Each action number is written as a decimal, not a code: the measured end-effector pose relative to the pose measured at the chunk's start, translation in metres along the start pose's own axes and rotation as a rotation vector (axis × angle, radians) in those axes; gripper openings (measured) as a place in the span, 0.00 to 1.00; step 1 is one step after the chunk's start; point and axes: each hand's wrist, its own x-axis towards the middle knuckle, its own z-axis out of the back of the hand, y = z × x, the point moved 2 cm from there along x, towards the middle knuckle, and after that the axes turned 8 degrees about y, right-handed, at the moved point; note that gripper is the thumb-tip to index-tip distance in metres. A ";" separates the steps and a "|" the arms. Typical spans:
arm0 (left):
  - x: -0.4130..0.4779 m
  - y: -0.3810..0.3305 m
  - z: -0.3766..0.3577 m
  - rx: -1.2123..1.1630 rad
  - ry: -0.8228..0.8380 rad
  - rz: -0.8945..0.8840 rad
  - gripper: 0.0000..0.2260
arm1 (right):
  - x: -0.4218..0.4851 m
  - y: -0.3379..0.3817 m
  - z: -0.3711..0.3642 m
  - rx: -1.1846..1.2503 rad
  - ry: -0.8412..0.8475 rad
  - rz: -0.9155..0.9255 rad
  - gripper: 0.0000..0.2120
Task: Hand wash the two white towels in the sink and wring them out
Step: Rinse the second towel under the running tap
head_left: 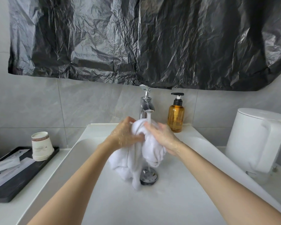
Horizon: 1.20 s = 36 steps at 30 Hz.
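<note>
Both my bare forearms reach over the white ceramic sink (177, 200); my left hand (123, 134) and right hand (165, 137) clutch a bunched wet white towel (136, 158) between them, under the running chrome tap (145, 103), above the drain.

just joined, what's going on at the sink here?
A person is hand-washing a white towel. The left hand and right hand both grip the bunched cloth under the running faucet. Its lower end hangs down to the drain of the sink. Water runs off it, so it is not yet wrung out. I cannot tell whether the bundle is one towel or both. An amber pump bottle stands beside the faucet.
</note>
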 end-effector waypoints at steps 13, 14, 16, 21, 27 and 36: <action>-0.009 -0.003 -0.020 -0.530 -0.098 0.010 0.09 | -0.001 -0.002 0.023 0.159 -0.146 0.079 0.12; -0.009 -0.006 -0.019 -0.597 -0.131 0.031 0.10 | 0.000 0.000 0.019 0.146 -0.139 0.104 0.12; -0.006 -0.009 -0.020 -0.713 -0.125 0.048 0.14 | -0.002 0.004 0.006 0.178 -0.117 0.127 0.12; -0.008 -0.021 -0.035 -0.667 -0.077 -0.092 0.22 | 0.005 -0.004 -0.017 0.082 -0.197 0.083 0.15; -0.010 -0.024 -0.048 -0.663 -0.151 -0.100 0.19 | -0.001 -0.006 -0.023 -0.145 -0.344 -0.058 0.14; -0.001 -0.022 -0.050 -0.649 -0.259 0.070 0.15 | -0.002 -0.001 -0.020 -0.188 -0.365 0.035 0.17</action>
